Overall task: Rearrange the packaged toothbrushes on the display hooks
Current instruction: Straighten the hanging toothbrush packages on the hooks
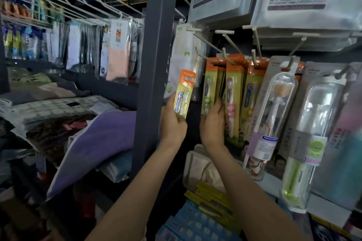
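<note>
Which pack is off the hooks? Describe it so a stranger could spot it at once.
Start at the dark upright shelf post. In front of it the left hand holds a yellow toothbrush pack with an orange top. Unlike the similar packs hanging to its right, it hangs on no hook.

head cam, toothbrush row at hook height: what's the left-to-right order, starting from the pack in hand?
Held two-brush pack → green-brush pack → pink-brush pack → yellow pack → clear-case white brush → clear tube with green brush.
</note>
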Demonstrator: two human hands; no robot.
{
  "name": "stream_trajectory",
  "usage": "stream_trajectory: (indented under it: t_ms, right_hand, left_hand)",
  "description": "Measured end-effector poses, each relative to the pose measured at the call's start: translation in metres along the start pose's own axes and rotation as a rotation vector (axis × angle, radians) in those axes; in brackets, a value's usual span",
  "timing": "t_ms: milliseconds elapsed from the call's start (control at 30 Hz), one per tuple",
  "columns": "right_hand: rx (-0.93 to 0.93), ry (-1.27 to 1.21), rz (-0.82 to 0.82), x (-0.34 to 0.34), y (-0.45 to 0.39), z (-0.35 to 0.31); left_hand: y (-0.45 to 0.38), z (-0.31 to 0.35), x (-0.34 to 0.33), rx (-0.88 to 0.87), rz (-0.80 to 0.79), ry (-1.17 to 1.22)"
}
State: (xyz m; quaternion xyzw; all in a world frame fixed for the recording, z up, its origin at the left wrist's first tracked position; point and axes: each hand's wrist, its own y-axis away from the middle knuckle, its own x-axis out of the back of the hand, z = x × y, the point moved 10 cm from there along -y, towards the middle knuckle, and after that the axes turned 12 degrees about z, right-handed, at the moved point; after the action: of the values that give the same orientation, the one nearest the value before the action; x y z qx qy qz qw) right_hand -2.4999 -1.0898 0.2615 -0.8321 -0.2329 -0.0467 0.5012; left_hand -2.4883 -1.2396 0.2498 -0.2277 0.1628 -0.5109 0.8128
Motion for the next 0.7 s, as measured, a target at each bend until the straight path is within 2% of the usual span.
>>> stream_trajectory:
  t_ms: [200,367,700]
  right_hand:
    - [-0.069,-0.05,-0.017,0.002,-0.012,-0.003]
    - [-0.157,-0.24,-0.077,0.007,-0.007,-0.007]
    - [-0.27,-0.277,-0.115,0.021,-0.003,-0.001]
  left_hand:
    - [0.002,0.001,-0.002,0.031,-0.028,0.093]
    - [0.002,0.001,-0.001,0.094,-0.038,0.202]
    - [0.009,0.012,-0.003,0.121,-0.112,0.249]
